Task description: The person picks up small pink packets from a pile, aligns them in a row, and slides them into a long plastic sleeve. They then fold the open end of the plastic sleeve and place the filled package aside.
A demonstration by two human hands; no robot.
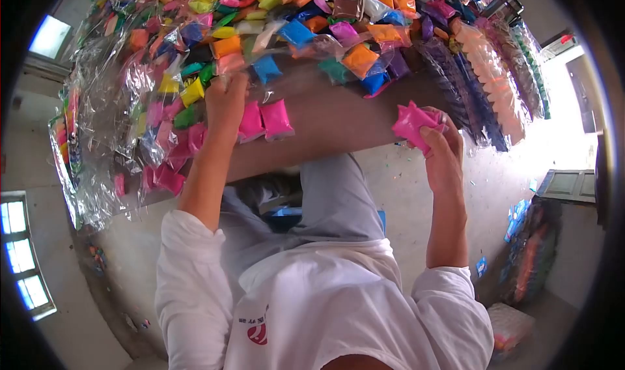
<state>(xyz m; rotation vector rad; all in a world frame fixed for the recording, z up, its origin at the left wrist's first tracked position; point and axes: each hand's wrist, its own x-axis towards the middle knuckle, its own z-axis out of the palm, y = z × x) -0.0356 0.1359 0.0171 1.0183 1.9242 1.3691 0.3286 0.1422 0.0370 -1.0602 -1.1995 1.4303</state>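
Currently, right hand (pixel 444 142) pinches bright-pink packet (pixel 413 124), perhaps several, by near right edge of brown tabletop (pixel 312 99). Left hand (pixel 228 91) farther in, at salmon packet (pixel 230 63); cannot tell whether gripping. Two pink pouches (pixel 277 120) side by side, just right of left wrist. Pale floor (pixel 403 200); paned window (pixel 21 246) at left.

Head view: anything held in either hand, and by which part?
Right hand: at least one pink packet, pinched at its right edge in the picture. Left hand: at a light-orange packet; hold unclear.
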